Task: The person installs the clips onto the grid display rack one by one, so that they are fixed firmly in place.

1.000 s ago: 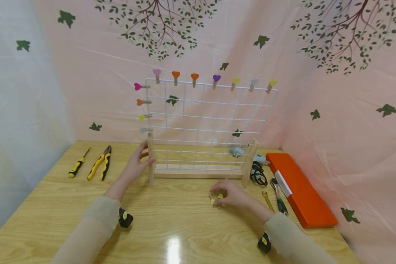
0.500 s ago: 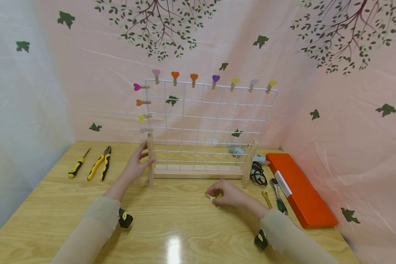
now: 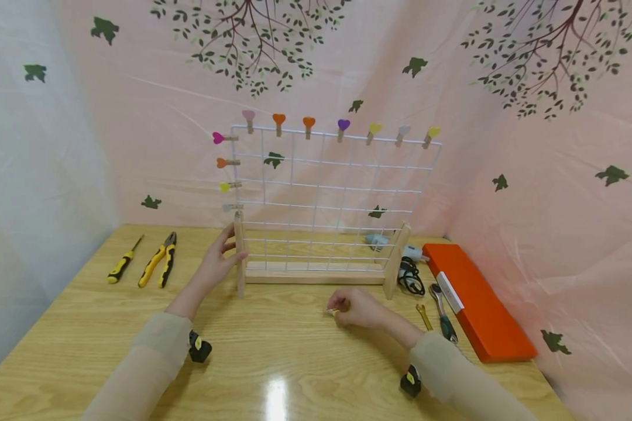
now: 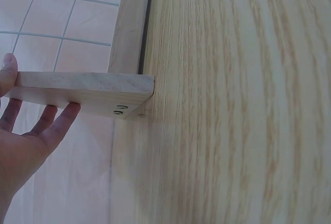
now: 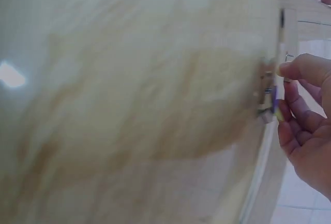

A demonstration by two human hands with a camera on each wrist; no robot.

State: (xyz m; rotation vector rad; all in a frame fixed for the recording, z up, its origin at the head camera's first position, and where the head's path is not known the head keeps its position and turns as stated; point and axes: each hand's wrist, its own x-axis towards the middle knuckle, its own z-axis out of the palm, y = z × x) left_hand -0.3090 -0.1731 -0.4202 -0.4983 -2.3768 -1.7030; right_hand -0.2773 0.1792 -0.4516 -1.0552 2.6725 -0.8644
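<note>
My left hand (image 3: 218, 260) grips the left wooden upright (image 3: 240, 257) of a stand that holds a white wire grid (image 3: 318, 187). In the left wrist view, the thumb lies on one face of the upright (image 4: 83, 81) and the fingertips on the other. My right hand (image 3: 360, 309), low over the table in front of the stand, pinches small heart-topped wooden clothespins (image 3: 330, 312). They are blurred and partly hidden by the fingers in the right wrist view, where a metal spring shows. More heart clothespins (image 3: 343, 124) are clipped along the grid's top edge and upper left side.
A screwdriver (image 3: 121, 266) and pliers (image 3: 160, 260) lie at the table's left. Right of the stand are a corded tool (image 3: 412, 252) with a black cable, a small wrench (image 3: 424, 316), a ratchet wrench (image 3: 442, 313) and a long orange box (image 3: 479, 304).
My right hand has shifted slightly left with the clothespins, and its fingers have drawn closer together around them. The left hand keeps its hold on the upright.
</note>
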